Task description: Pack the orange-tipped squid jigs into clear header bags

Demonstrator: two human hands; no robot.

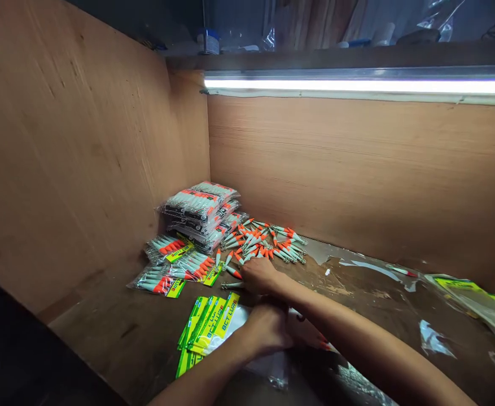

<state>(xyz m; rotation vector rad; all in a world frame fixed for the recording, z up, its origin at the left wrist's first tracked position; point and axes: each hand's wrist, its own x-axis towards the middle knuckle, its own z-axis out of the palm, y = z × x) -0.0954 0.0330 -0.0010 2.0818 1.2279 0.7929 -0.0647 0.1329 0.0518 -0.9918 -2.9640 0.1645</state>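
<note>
Head view, right hand point(259, 274) beside lures point(268, 252) (loosely piled)

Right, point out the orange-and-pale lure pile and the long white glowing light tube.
Orange-and-pale lure pile point(254, 243): head view, near its middle.
Long white glowing light tube point(360, 85): head view, middle of its visible length.

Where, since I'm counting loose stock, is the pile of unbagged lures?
In the head view, the lure pile lies near the centre, before the back wall, just right of the stacked packs and beyond the right hand.
</note>
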